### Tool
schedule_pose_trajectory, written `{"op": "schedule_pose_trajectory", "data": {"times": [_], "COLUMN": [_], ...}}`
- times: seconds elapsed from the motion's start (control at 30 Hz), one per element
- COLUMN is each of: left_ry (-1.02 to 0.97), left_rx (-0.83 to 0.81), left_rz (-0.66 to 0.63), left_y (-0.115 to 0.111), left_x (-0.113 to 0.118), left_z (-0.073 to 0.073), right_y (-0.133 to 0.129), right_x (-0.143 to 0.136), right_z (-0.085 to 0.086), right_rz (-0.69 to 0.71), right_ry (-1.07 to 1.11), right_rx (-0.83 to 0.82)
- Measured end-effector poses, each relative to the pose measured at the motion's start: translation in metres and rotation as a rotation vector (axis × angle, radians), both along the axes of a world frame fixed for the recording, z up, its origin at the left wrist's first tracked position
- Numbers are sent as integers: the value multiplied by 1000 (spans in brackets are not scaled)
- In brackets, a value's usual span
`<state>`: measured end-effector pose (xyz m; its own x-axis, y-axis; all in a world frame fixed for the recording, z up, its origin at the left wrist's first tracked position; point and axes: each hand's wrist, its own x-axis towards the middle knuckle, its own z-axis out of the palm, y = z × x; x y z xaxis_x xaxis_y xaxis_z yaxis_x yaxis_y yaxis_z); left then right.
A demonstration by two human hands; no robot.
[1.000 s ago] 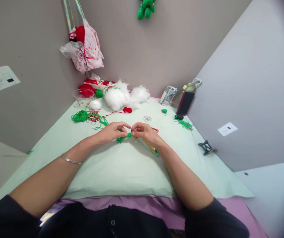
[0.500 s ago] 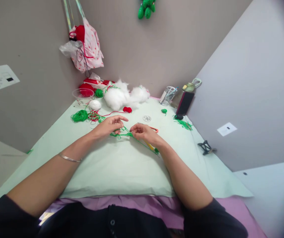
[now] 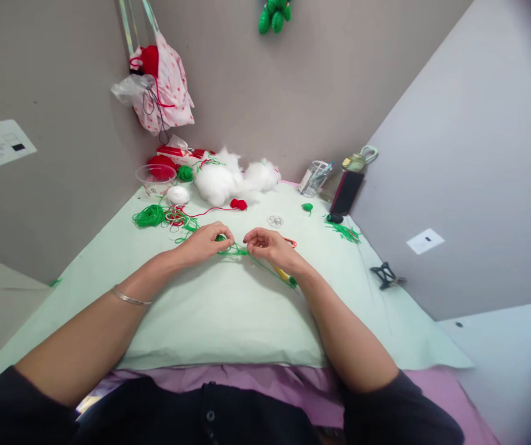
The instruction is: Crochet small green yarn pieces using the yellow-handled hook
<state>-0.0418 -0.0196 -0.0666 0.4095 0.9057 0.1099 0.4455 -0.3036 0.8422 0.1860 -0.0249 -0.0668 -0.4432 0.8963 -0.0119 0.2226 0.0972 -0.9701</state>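
Note:
Loose loops of green yarn point(image 3: 234, 250) stretch between my two hands above the pale green cloth point(image 3: 228, 321). My left hand point(image 3: 207, 240) pinches the yarn between thumb and fingers. Across from it, my right hand point(image 3: 267, 246) has its fingers closed on the same yarn, a small gap apart from the left. A strand runs down right beneath the right wrist to a yellow-handled tool point(image 3: 282, 274) with a small green piece beside it. Just behind the right hand lies an orange-handled tool point(image 3: 290, 242), partly hidden.
Beyond my left hand lie tangled green yarn point(image 3: 149, 216), a white ball point(image 3: 178, 195) and a clear tub point(image 3: 156, 179). White stuffing point(image 3: 219, 182) sits at the back. To the right are a pen cup point(image 3: 314, 178), a phone point(image 3: 347, 193), green scraps point(image 3: 345, 232) and a black stand point(image 3: 387, 275).
My left hand has turned over, and its raised, spread fingers have come down to pinch the green yarn. The right hand stays nearly in place.

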Motion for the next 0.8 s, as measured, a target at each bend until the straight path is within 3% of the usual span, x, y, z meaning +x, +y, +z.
{"op": "schedule_pose_trajectory", "data": {"times": [0.3,0.53,0.67,0.8], "left_ry": [-16,5,40,59], "left_rx": [-140,-109,-42,76], "left_rz": [-128,-47,127,480], "left_y": [-5,1,19,39], "left_x": [5,-7,-40,-86], "left_z": [3,10,13,12], "right_y": [2,2,4,6], "right_x": [1,5,15,26], "right_z": [-1,-1,1,6], "right_rz": [-16,129,177,227], "right_ry": [3,-221,-358,-428], "right_rx": [30,-4,1,-9]}}
